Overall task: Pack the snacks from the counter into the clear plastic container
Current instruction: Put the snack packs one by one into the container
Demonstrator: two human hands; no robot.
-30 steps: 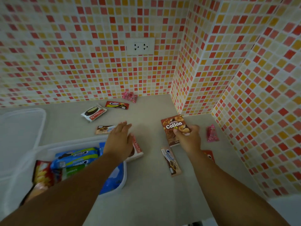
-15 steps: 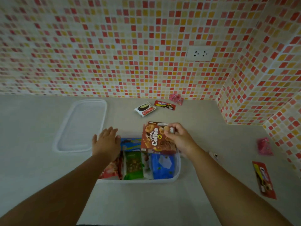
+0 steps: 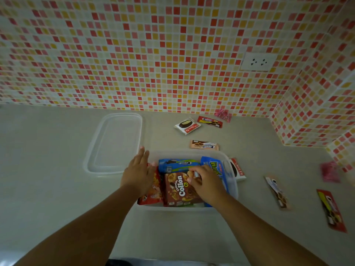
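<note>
The clear plastic container [image 3: 233,189] sits in the middle of the counter with several snack packs inside. A brown Collon box [image 3: 178,190] lies flat on top of them. My right hand [image 3: 206,181] rests on the box's far right corner, its fingers curled round that edge. My left hand [image 3: 138,172] lies with straight fingers on the container's left rim, over a red snack bag [image 3: 152,194]. A blue cookie pack [image 3: 177,164] and a blue bag [image 3: 215,166] fill the container's far side.
The container's clear lid [image 3: 115,144] lies to the left. Loose snacks lie on the counter: a white choco pie [image 3: 187,126], a red pack [image 3: 209,121], a peach pack [image 3: 204,145], another choco pie [image 3: 238,168], two pink bags [image 3: 222,114] [image 3: 330,171], two packs [image 3: 277,192] [image 3: 331,210] at right.
My right hand carried the Collon box from the counter to the container and laid it down flat inside. My left hand has stayed at the container's left rim.
</note>
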